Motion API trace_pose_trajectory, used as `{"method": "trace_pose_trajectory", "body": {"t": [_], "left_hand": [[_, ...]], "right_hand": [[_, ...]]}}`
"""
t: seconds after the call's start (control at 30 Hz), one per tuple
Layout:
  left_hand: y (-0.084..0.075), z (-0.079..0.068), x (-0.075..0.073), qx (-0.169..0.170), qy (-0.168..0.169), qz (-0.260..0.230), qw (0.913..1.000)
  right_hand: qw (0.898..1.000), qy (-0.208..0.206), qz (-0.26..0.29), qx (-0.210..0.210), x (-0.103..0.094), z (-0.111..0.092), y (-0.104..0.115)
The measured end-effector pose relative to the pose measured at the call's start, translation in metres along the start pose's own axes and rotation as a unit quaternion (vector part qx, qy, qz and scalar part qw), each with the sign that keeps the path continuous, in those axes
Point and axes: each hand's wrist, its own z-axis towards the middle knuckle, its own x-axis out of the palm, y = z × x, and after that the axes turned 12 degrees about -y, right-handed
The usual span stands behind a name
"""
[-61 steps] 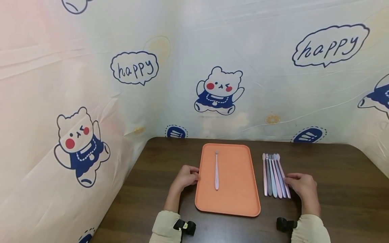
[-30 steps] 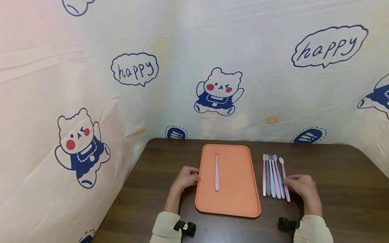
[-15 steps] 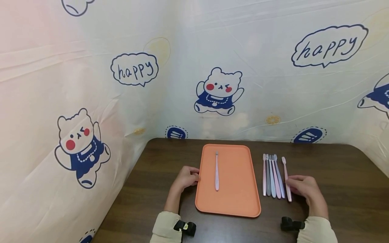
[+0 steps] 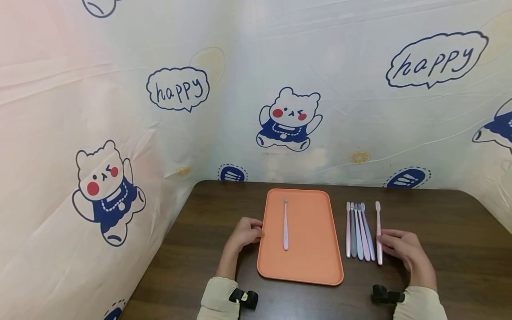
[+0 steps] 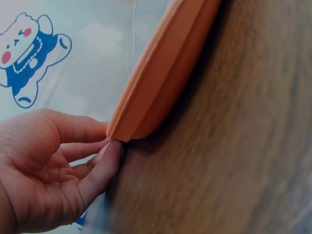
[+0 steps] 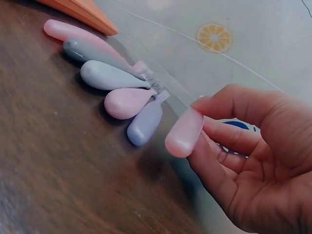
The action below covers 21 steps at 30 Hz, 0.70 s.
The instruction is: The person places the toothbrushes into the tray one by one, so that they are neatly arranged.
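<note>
The left hand [image 4: 246,232] is pinching the tray [image 4: 312,235], likely steadying it; rightward of it, the right hand [image 4: 406,250] is pinching a pink toothbrush [image 4: 378,224].

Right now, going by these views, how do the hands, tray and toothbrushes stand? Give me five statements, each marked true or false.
1. The right hand pinches a pink toothbrush. True.
2. The left hand is at the orange tray's far edge. False: it is at the left edge.
3. Three toothbrushes lie on the tray. False: a single toothbrush does.
4. Five toothbrushes lie side by side on the table. True.
5. Those five are left of the tray. False: right of it.
</note>
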Motion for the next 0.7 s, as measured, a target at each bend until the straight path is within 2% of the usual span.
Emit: {"method": "trace_pose_trajectory", "body": {"t": [0.27, 0.5, 0.7], "left_hand": [[-0.0014, 0.0009, 0.0007, -0.005, -0.008, 0.002, 1.0], [-0.0034, -0.0018, 0.0017, 0.005, -0.015, 0.002, 0.9999], [-0.0038, -0.0024, 0.0015, 0.009, -0.014, -0.001, 0.9999]], "right_hand": [[1.0, 0.009, 0.021, 0.012, 0.0006, 0.001, 0.0008], [0.997, 0.035, 0.068, 0.012, 0.0039, -0.0002, -0.0003], [0.996, 0.046, 0.075, 0.004, 0.009, -0.0002, -0.0006]]}}
